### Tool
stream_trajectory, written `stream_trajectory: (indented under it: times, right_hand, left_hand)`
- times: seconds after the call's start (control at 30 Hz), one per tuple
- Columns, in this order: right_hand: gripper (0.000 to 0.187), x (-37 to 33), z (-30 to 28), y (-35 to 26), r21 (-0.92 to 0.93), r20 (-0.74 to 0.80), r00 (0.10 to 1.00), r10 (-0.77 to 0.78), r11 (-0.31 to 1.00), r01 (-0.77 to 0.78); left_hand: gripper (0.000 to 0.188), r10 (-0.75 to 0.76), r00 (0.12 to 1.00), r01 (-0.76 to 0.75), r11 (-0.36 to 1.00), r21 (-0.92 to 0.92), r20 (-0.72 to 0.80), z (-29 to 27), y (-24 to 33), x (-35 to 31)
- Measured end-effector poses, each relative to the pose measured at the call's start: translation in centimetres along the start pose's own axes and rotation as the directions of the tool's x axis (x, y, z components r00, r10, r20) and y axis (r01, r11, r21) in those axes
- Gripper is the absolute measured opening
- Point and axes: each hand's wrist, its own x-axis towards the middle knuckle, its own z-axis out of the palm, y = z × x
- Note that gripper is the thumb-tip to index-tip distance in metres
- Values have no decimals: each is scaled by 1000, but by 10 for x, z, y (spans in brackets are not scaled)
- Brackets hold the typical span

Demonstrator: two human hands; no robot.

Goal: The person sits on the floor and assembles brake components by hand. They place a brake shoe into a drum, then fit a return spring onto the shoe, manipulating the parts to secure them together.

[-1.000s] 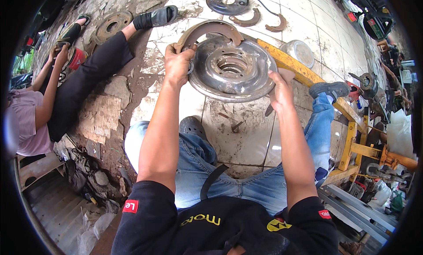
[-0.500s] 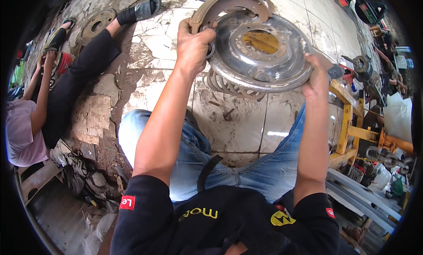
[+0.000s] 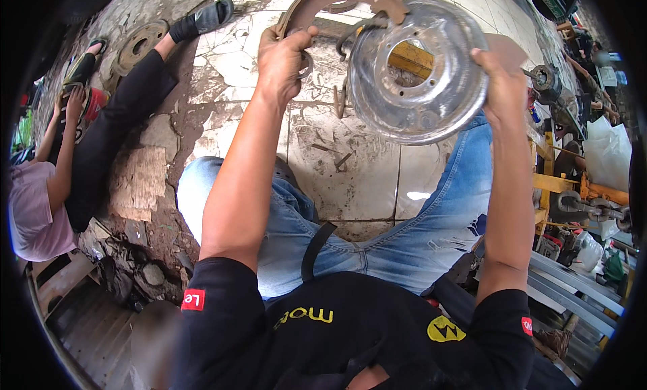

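My left hand [image 3: 280,63] is closed around one end of a rusty curved brake shoe [image 3: 306,11]. The shoe arches up and to the right, and its far end overlaps the upper left edge of a round metal brake backing plate [image 3: 374,87]. A small metal ring [image 3: 305,65] shows beside my left palm. My right hand [image 3: 502,87] grips the plate's right rim, thumb on the front; its other fingers are hidden behind. A brown flat piece [image 3: 507,52] sticks out behind the plate on that side. Through the plate's central hole a yellow bar shows.
Thin metal pieces [image 3: 342,162] lie on the dirty tiles [image 3: 344,195] between my legs. Left, another person [image 3: 44,201] sits with a leg stretched out near a rusty disc [image 3: 141,46]. A yellow frame [image 3: 544,181] and grey metal bars [image 3: 573,289] stand at right.
My right hand has carried the plate to the right and turned its face more toward me. My left hand has shifted slightly left with the shoe, widening the gap between my hands.
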Motion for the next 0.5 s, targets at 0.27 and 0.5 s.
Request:
stream_trajectory:
  times: [0.27,0.5]
  right_hand:
    - [23,-3,100,90,8,40,997,63,998,-63]
    - [33,-19,172,185,186,84,961,265,943,-276]
  left_hand:
    - [40,316,948,-285,808,515,29,-33,12,-4]
    - [39,374,921,-107,521,847,-114,-46,3,0]
